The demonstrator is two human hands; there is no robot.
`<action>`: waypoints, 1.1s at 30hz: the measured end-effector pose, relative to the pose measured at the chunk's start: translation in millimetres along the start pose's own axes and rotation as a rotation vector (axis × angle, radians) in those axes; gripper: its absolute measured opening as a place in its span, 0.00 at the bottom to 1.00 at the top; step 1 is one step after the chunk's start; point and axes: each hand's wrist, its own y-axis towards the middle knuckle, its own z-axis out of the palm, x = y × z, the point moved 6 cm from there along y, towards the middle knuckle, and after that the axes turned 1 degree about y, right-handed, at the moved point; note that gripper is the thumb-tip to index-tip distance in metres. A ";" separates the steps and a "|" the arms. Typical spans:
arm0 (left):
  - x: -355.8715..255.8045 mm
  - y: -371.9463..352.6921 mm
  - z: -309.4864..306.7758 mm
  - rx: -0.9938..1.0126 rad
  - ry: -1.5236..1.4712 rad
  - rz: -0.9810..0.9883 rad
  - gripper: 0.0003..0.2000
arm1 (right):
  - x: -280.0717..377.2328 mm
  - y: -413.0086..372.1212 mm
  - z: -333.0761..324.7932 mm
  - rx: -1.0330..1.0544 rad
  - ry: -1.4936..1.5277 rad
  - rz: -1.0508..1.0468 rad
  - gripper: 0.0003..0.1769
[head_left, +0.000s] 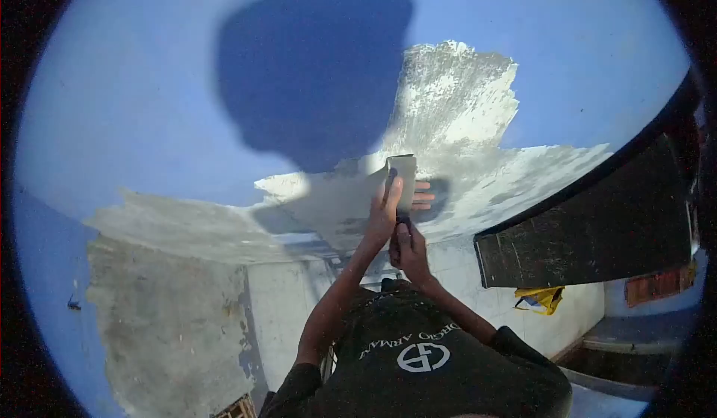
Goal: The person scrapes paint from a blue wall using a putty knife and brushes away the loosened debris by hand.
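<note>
A putty knife [404, 175] stands upright in front of my chest, its flat grey blade pointing up toward the wall. My left hand [388, 205] grips the blade from the left, thumb along the front face and outstretched fingers showing past its right side. Just below, my right hand [410, 251] is closed around the dark handle. Behind the blade, a patch of whitish-grey filler [455, 108] covers part of the blue wall [149, 82], with ragged edges and brighter streaks in the sunlight.
A bare grey plaster area [172, 321] lies at lower left. To the right hangs a large dark panel [590, 224], with a yellow bag [543, 299] below its edge. Shadows of a head and hand fall on the wall. A ledge [627, 343] stands at lower right.
</note>
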 end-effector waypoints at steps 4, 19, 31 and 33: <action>-1.8 10.2 -22.0 -0.108 -0.130 0.077 0.18 | -21.1 7.7 27.1 0.034 0.042 -0.012 0.22; -35.7 -3.2 -30.1 -0.111 0.062 -0.005 0.24 | -54.6 11.8 58.9 -0.265 0.124 -0.059 0.20; -47.1 14.3 -15.7 -0.172 0.083 0.085 0.26 | -11.6 25.0 44.3 -0.236 0.015 -0.139 0.26; -28.6 9.7 -19.0 -0.162 0.074 0.151 0.24 | -27.6 25.0 31.4 -0.214 -0.079 -0.064 0.27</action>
